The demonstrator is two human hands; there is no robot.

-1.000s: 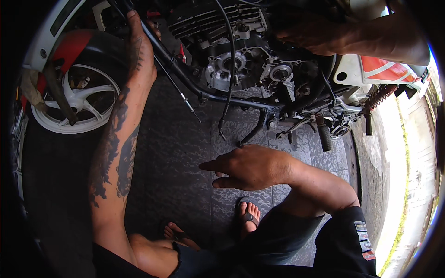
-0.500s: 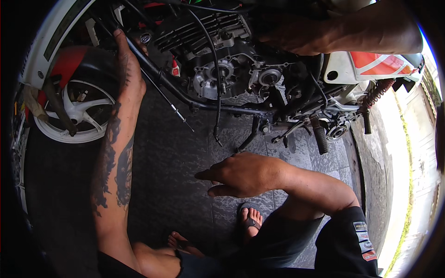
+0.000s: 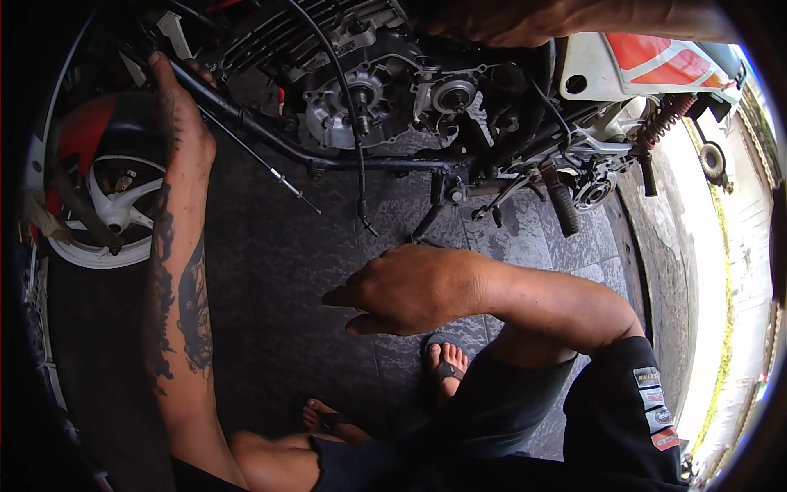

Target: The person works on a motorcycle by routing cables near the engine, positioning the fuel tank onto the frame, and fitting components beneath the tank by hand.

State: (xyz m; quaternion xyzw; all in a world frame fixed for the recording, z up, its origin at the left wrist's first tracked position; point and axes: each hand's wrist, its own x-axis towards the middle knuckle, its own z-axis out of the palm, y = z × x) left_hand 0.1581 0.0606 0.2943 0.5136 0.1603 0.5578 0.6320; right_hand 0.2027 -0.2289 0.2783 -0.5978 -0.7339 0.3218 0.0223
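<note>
**Hands at the stripped motorcycle frame**

Dark stone tiles (image 3: 270,271) covered the floor beneath a partly dismantled motorcycle, which stretched along the far edge of the floor. At the far left corner stood the white spoked wheel (image 3: 115,209) under a red mudguard (image 3: 86,135). Just right of it the person's left hand (image 3: 179,115) reached up on a tattooed forearm, palm and fingers lying against the black frame tube (image 3: 270,139) that ran below the engine; whether the fingers wrapped around the tube could not be told, since only the back of the hand showed. A thin cable (image 3: 262,168) slanted down from beside that hand toward the floor. Further right sat the grey engine block (image 3: 369,94), its round covers exposed, with a black hose (image 3: 348,107) hanging down in front of it. Nearer the middle of the floor, well apart from the frame, the right hand (image 3: 410,287) hovered over the tiles, loosely curled, forefinger pointing left, holding nothing. Below it two feet in sandals (image 3: 447,365) rested on the tiles. Along the top another person's forearm (image 3: 566,16) lay over the machine. At the far right were a footpeg (image 3: 561,205), a reddish spring (image 3: 668,115) and white-and-red bodywork (image 3: 639,66).
</note>
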